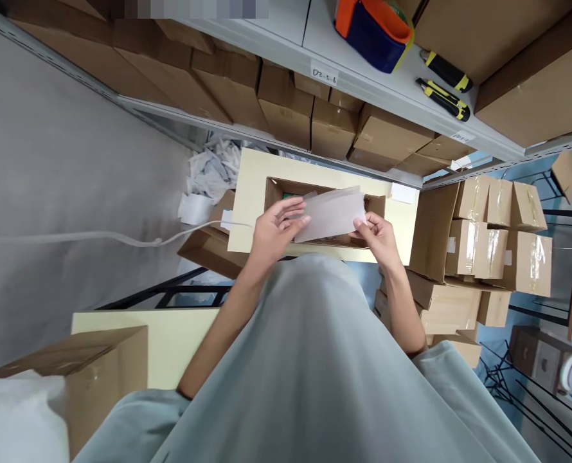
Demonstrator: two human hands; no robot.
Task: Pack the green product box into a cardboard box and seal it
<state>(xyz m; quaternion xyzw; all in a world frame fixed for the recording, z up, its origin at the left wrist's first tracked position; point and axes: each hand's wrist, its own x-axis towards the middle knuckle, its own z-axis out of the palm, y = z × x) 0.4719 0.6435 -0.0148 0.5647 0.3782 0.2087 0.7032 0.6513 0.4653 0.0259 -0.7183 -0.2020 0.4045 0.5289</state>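
A thin, translucent white sheet [331,215] spans the gap between my hands, above an open cardboard box [277,188]. Whether it is a single layer or a flat bag I cannot tell. My right hand [380,238] pinches its right edge between thumb and fingers. At the left edge is my left hand [275,235], its fingers stretched out and the thumb apart, the fingertips at or touching the sheet. Something green [292,195] shows inside the box near its far left corner; the sheet hides most of the box's inside.
The box stands on a pale yellow table [247,186]. A white cable [136,241] runs in from the left. Beyond is a metal shelf [286,38] with cartons, a tape dispenser [375,32] and utility knives [445,87]. Stacked cartons [473,251] stand at right, crumpled white packing material [213,167] at left.
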